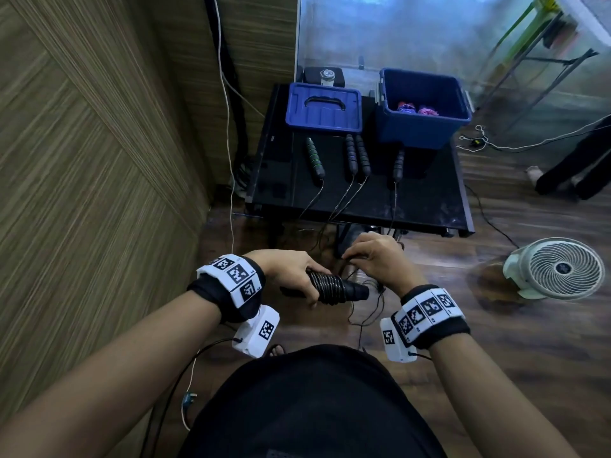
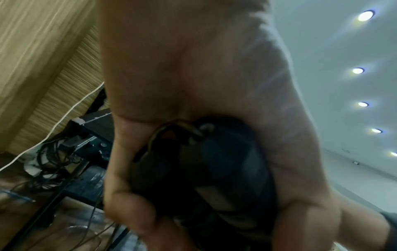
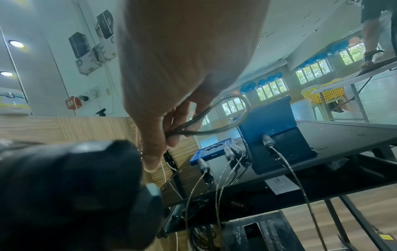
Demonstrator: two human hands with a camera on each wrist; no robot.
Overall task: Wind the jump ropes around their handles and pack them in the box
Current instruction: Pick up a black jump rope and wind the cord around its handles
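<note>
Below both hands, left hand fingers gripping ribbed coil-wrapped handles, right hand pinching thin cord.

A white fan lies on the wooden floor at 3 o'clock of the black table. A white cable hangs along the wall panel at 9 o'clock.

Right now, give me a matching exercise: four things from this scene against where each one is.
Things:
1. handle pair with rope coils
2. loose rope loop
3. blue lid
4. wound ropes

Places:
A. inside the blue box
B. flat on the black table, left of the box
C. gripped by the left hand
D. pinched by the right hand

Pairs: 1-C, 2-D, 3-B, 4-A
</note>
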